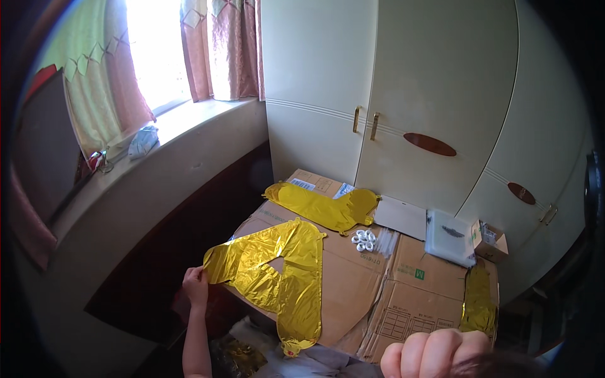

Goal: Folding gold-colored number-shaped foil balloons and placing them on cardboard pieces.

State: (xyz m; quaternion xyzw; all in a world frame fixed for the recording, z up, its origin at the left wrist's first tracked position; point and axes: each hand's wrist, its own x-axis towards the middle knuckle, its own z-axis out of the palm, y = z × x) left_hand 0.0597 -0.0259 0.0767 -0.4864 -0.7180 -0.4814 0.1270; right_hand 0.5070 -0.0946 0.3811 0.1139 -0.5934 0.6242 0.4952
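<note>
Gold foil balloon (296, 271) lies diagonally, pointing away rightward.

We saw the lower edge cut off the right hand (436, 355), its palm hidden from us. The dark patch (452, 232) in the pale tray (444, 252) was too small to identify.

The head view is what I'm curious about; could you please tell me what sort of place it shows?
Probably a room in a home, perhaps a bedroom: tall cream cupboards with brass-coloured handles and a window with patterned curtains suggest it.
</note>
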